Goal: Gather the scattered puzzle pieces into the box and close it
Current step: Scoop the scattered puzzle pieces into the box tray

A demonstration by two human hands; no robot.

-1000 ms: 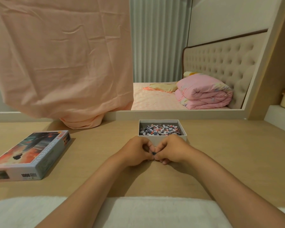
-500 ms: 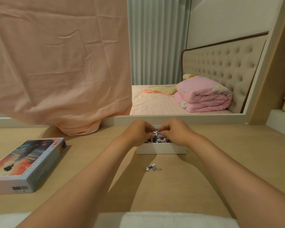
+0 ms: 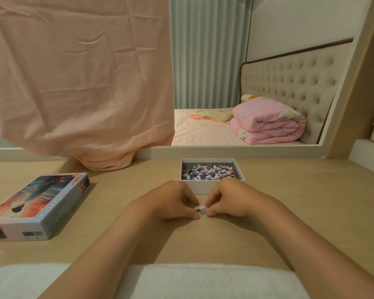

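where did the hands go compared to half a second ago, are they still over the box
No. Both hands, left and right, pulled back toward the person, off the white box, and now close around the last loose pieces on the table in front of it.

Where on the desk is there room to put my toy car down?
Bare wood lies right of the open box, out to the white ledge, and between the lid and the left hand. It is crowded in front of the box, where both hands, left and right, close round the last loose pieces.
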